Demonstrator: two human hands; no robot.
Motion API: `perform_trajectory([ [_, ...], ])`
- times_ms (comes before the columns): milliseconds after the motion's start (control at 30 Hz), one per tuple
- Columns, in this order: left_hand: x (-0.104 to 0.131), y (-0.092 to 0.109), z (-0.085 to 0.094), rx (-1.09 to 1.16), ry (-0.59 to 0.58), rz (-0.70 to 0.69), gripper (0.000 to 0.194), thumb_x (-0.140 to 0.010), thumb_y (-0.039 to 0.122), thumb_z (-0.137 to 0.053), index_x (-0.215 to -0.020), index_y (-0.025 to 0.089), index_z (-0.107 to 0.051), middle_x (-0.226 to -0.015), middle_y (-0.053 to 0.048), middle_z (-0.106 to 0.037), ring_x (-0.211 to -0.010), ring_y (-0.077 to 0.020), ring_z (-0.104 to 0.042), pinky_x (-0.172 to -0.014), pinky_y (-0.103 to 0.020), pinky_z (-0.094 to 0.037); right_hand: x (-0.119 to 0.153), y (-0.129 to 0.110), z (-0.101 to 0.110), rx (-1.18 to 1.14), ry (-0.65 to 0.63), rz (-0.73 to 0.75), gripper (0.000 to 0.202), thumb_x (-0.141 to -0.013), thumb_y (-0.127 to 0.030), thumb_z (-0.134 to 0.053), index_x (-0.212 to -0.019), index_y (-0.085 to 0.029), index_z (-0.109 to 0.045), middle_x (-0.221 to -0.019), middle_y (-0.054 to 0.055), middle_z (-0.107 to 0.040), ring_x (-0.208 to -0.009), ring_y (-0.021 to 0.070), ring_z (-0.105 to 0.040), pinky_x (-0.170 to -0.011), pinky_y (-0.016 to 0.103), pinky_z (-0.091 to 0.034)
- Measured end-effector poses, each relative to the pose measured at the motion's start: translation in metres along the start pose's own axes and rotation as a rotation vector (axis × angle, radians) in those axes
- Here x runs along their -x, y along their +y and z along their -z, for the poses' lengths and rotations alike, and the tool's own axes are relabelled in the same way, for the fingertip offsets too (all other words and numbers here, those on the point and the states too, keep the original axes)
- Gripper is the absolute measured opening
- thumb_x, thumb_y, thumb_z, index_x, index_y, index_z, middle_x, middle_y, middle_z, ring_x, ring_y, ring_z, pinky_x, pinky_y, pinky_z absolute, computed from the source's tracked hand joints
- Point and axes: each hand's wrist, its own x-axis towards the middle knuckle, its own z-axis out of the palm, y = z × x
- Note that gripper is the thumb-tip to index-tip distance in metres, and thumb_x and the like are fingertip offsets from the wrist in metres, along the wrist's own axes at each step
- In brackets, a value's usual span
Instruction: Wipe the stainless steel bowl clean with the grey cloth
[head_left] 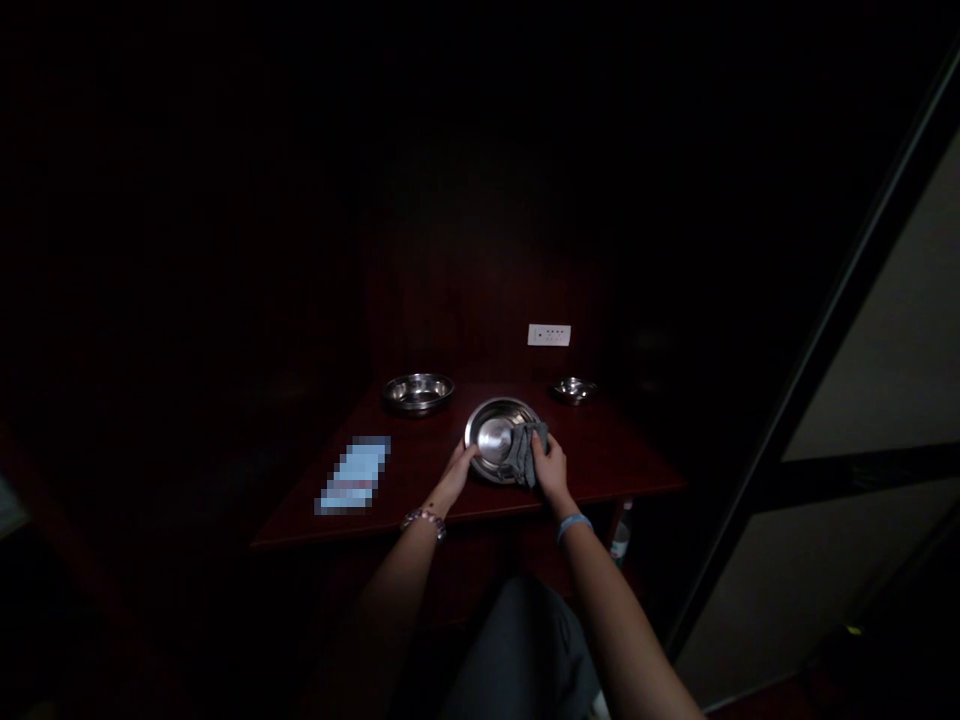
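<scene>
A shiny steel bowl (493,434) sits tilted toward me on a dark red wooden table (607,462). My left hand (457,472) grips the bowl's near left rim. My right hand (550,466) presses a grey cloth (524,449) against the bowl's right inner side. A beaded bracelet circles my left wrist and a light blue band my right.
A second steel bowl (418,391) stands at the back left of the table and a smaller steel dish (574,390) at the back right. A blurred light blue flat item (354,474) lies at the left. A white socket plate (549,335) is on the dark back wall.
</scene>
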Motion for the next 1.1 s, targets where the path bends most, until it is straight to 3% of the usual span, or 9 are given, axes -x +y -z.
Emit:
perform_trajectory([
  [200, 0.007, 0.009, -0.004, -0.032, -0.016, -0.009, 0.049, -0.090, 0.040, -0.053, -0.134, 0.020, -0.061, -0.134, -0.010, -0.069, -0.136, -0.0288, -0.055, -0.119, -0.043, -0.037, -0.001, 0.001, 0.000, -0.008, 0.025, -0.004, 0.051, -0.091, -0.059, -0.053, -0.109, -0.017, -0.075, -0.112, 0.014, -0.078, -0.103, 0.0261, -0.072, -0.091, 0.032, -0.053],
  [400, 0.010, 0.012, -0.011, -0.062, -0.038, -0.157, 0.082, -0.086, 0.046, -0.064, -0.155, 0.019, -0.029, -0.156, -0.016, -0.048, -0.144, -0.0263, -0.047, -0.123, -0.041, -0.032, 0.000, 0.000, 0.001, 0.007, 0.061, -0.022, 0.053, -0.092, -0.061, -0.050, -0.107, -0.017, -0.075, -0.110, 0.014, -0.079, -0.100, 0.0257, -0.073, -0.088, 0.030, -0.053],
  [533, 0.012, 0.008, -0.012, -0.161, -0.070, -0.121, 0.091, -0.079, 0.048, -0.074, -0.150, 0.016, -0.028, -0.143, -0.020, -0.058, -0.134, -0.0294, -0.058, -0.118, -0.043, -0.037, -0.001, 0.001, 0.001, 0.010, 0.050, -0.030, 0.053, -0.091, -0.062, -0.050, -0.106, -0.017, -0.075, -0.108, 0.014, -0.079, -0.098, 0.0255, -0.074, -0.086, 0.030, -0.053],
  [700, 0.012, 0.007, -0.011, -0.223, -0.036, -0.026, 0.075, -0.079, 0.049, -0.072, -0.139, 0.018, -0.040, -0.127, -0.017, -0.069, -0.119, -0.0307, -0.067, -0.110, -0.045, -0.044, 0.000, 0.001, 0.001, 0.027, 0.061, -0.039, 0.054, -0.092, -0.060, -0.048, -0.107, -0.016, -0.074, -0.109, 0.016, -0.078, -0.099, 0.0270, -0.073, -0.087, 0.032, -0.053],
  [1100, 0.006, 0.009, -0.007, -0.097, -0.001, -0.112, 0.055, -0.081, 0.039, -0.064, -0.130, 0.018, -0.050, -0.128, -0.013, -0.068, -0.122, -0.0270, -0.065, -0.113, -0.042, -0.043, 0.001, 0.000, 0.000, 0.080, 0.045, -0.012, 0.049, -0.095, -0.056, -0.047, -0.107, -0.018, -0.075, -0.107, 0.014, -0.079, -0.100, 0.0264, -0.073, -0.086, 0.030, -0.053],
])
